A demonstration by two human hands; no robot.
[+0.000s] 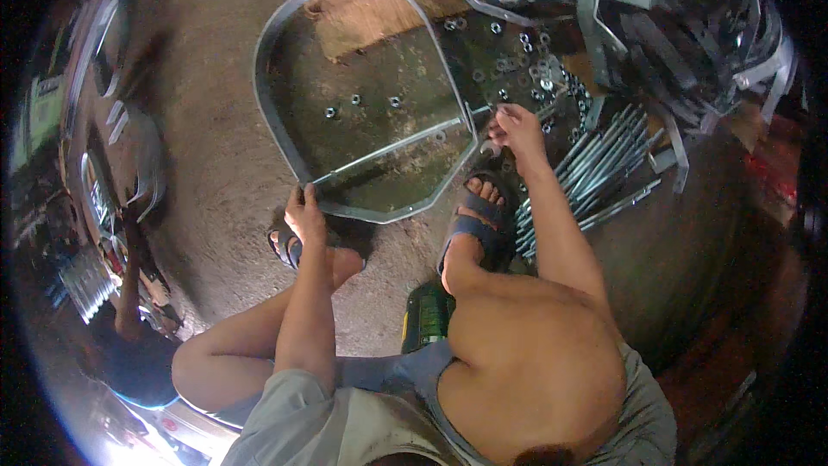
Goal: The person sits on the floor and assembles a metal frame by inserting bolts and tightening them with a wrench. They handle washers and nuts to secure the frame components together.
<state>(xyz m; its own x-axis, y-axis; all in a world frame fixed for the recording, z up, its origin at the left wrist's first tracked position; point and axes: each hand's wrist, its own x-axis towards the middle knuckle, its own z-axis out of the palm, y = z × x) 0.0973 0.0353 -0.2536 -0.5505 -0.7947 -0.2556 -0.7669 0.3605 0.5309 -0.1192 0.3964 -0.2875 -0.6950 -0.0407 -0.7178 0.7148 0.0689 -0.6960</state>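
A grey flat-strap metal hoop (266,112), round at its far end and angled at its near end, lies on the floor before me. Across it runs a slim metal rod (388,147), whose right end passes the hoop's right side. My left hand (306,217) is closed on the hoop's near left side, where the rod meets the strap. At the rod's right end, my right hand (519,136) has its fingers curled together; what sits between the fingertips is too small to make out. Several nuts (395,102) lie inside the hoop.
Loose nuts and washers (524,41) are scattered beyond my right hand. A bundle of metal rods (595,174) lies right of my sandalled foot (474,226). Bent metal straps (660,26) are heaped at the far right. At the left, another person's arm (129,280) shows near more metal parts.
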